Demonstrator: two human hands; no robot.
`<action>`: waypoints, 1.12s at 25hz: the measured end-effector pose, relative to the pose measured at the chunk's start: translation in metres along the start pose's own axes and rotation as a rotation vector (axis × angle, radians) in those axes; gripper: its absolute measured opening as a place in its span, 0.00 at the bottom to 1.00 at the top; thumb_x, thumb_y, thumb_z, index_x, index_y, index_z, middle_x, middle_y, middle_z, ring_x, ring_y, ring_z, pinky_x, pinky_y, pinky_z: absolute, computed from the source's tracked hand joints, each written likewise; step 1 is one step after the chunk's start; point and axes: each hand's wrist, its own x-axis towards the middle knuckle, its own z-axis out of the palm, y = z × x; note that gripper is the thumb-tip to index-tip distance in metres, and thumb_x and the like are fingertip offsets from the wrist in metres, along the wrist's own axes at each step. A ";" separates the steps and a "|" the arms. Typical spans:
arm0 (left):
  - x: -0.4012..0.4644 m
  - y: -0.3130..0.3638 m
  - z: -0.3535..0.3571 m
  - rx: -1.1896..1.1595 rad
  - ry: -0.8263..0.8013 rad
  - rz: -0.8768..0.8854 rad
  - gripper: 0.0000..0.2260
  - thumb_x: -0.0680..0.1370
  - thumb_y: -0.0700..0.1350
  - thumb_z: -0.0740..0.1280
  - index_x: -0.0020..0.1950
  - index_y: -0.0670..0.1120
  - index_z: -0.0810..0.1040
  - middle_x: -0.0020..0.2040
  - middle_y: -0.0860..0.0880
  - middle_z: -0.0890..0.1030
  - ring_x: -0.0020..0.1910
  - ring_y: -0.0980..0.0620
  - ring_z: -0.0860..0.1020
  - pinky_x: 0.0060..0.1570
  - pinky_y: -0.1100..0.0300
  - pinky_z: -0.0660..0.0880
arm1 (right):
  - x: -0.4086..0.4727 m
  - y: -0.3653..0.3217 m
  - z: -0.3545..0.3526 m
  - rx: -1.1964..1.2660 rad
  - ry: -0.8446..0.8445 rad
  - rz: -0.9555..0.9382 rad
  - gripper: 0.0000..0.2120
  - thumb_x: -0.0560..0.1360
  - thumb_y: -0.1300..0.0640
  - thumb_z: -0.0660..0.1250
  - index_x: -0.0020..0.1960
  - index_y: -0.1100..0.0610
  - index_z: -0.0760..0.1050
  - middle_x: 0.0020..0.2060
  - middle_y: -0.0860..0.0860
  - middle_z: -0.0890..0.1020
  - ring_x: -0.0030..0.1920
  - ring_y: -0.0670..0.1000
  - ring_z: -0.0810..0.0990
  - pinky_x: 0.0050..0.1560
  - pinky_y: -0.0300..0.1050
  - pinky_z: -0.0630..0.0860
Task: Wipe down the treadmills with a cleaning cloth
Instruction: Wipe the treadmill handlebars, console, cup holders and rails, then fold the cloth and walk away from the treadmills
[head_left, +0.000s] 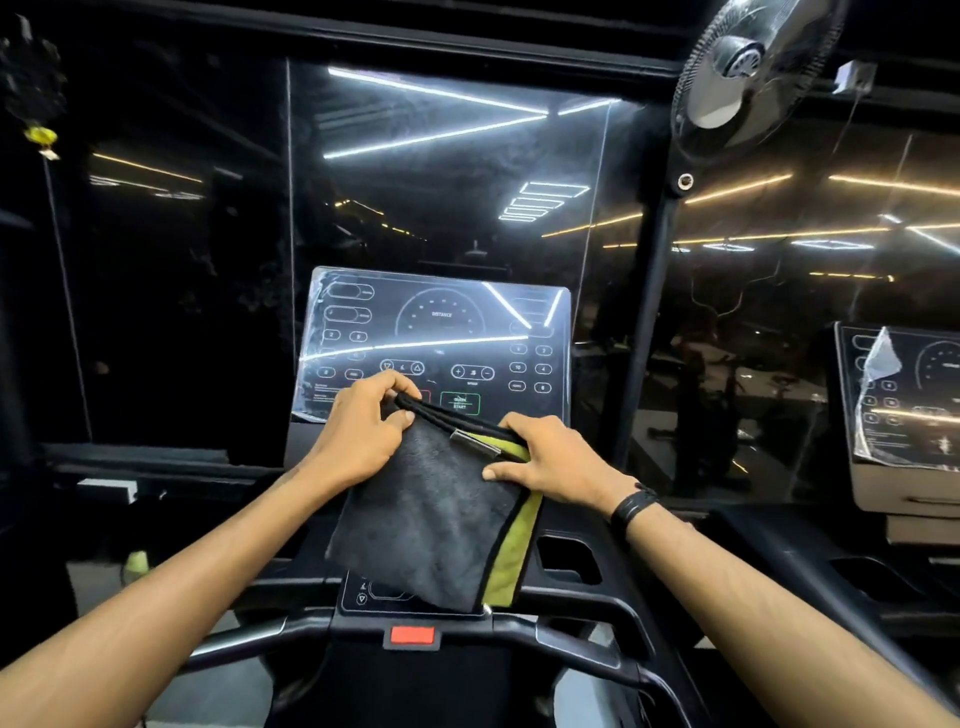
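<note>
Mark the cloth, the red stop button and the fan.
cloth (431, 512): head view, middle of its dark grey face.
red stop button (412, 635): head view, centre of the button.
fan (748, 73): head view, on the front grille.

The room is dim, and a wide dark glass wall fills the far side. White and warm yellow ceiling light strips show as reflections across that glass. A black pillar stands against the glass wall towards its right half, and a wall fan is mounted at the pillar's top, tilted downward. Left of the pillar, at the far upper corner of the glass, a dark hanging ornament with a yellow piece dangles. Below the glass, to the lower left, a strip of pale grey floor shows.
</note>
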 end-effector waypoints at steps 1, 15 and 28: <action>0.002 -0.004 0.000 0.022 -0.024 0.033 0.12 0.74 0.36 0.72 0.46 0.54 0.79 0.41 0.48 0.80 0.35 0.55 0.73 0.42 0.58 0.70 | 0.001 -0.001 0.001 -0.059 0.019 0.036 0.21 0.73 0.39 0.73 0.50 0.53 0.70 0.42 0.49 0.79 0.47 0.55 0.78 0.44 0.49 0.72; -0.084 0.061 0.188 -0.378 -0.746 0.336 0.12 0.72 0.35 0.73 0.44 0.52 0.79 0.32 0.52 0.74 0.28 0.59 0.68 0.34 0.67 0.68 | -0.281 -0.027 -0.016 -0.310 0.017 0.838 0.23 0.74 0.40 0.72 0.50 0.60 0.74 0.45 0.56 0.81 0.49 0.60 0.79 0.42 0.52 0.69; -0.512 0.398 0.149 -0.920 -1.497 1.041 0.14 0.73 0.31 0.72 0.44 0.50 0.77 0.34 0.54 0.77 0.27 0.67 0.73 0.32 0.74 0.69 | -0.718 -0.424 -0.081 -0.508 0.339 1.842 0.21 0.74 0.41 0.72 0.45 0.58 0.72 0.39 0.50 0.77 0.43 0.55 0.76 0.41 0.54 0.72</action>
